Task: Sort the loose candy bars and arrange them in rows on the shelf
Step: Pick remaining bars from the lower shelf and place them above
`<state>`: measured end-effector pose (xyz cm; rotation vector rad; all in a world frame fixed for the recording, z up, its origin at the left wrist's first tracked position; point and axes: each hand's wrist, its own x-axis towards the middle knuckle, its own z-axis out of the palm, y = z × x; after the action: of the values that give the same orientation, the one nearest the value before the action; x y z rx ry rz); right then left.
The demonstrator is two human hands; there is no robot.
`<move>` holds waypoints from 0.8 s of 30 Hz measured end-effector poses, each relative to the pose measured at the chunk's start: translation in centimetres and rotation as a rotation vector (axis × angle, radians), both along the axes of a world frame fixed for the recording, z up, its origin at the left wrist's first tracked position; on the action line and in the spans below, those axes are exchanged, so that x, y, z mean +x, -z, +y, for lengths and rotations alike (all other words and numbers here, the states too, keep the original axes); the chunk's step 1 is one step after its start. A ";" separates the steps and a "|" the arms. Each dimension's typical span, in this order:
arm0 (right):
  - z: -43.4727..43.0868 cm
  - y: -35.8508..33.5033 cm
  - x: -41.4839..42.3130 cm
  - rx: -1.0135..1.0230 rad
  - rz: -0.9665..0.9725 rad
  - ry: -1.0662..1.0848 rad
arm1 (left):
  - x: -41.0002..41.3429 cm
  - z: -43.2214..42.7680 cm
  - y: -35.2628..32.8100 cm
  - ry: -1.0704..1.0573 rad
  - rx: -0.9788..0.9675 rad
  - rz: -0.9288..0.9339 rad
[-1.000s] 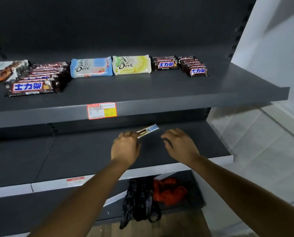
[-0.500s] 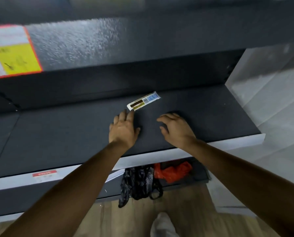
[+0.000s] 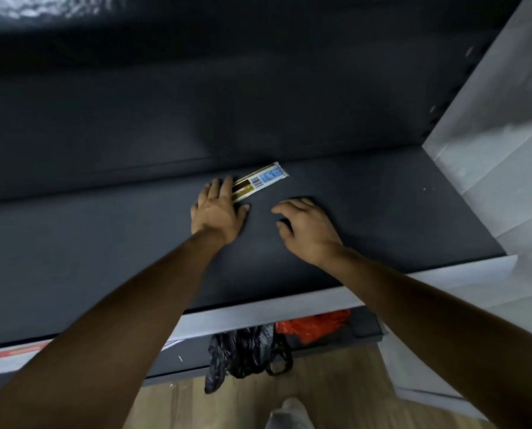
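One candy bar point(image 3: 263, 179) in a white, brown and light blue wrapper lies flat and slanted near the back of the dark grey shelf point(image 3: 103, 243). My left hand point(image 3: 219, 210) rests palm down on the shelf, fingers spread, with the fingertips over the bar's near left end. My right hand point(image 3: 304, 226) hovers to the right of it with fingers loosely curled and nothing in them. The upper shelf with the other bars is out of view.
The shelf's white front edge point(image 3: 258, 311) runs across below my arms. Under it lie a black plastic bag point(image 3: 246, 351) and an orange bag point(image 3: 314, 326) on a lower board. A white side wall point(image 3: 490, 150) closes the right. Wooden floor shows below.
The view dropped from the upper shelf to the lower one. My left hand let go of the raised bar, which now lies flat on the shelf under its fingertips. Both hands moved deeper in.
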<state>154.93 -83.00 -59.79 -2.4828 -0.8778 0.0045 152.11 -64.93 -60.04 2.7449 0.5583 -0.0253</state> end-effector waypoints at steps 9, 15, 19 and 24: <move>0.3 -0.6 -0.1 -0.021 0.021 0.005 | -1.0 -0.1 -0.3 -0.010 -0.025 -0.126; 0.1 -1.8 -1.9 -0.109 0.050 -0.003 | -4.7 -0.9 -1.2 0.056 -0.098 -0.131; 0.0 -3.1 -3.6 -0.167 0.077 -0.003 | -7.9 -1.9 -2.6 0.129 -0.126 -0.085; -0.3 -4.8 -6.1 -0.216 0.065 0.000 | -10.8 -2.6 -4.9 0.053 -0.304 -0.003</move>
<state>148.83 -83.25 -55.02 -2.6648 -0.8905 0.1885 141.35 -67.52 -55.18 2.4619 0.4404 -0.1090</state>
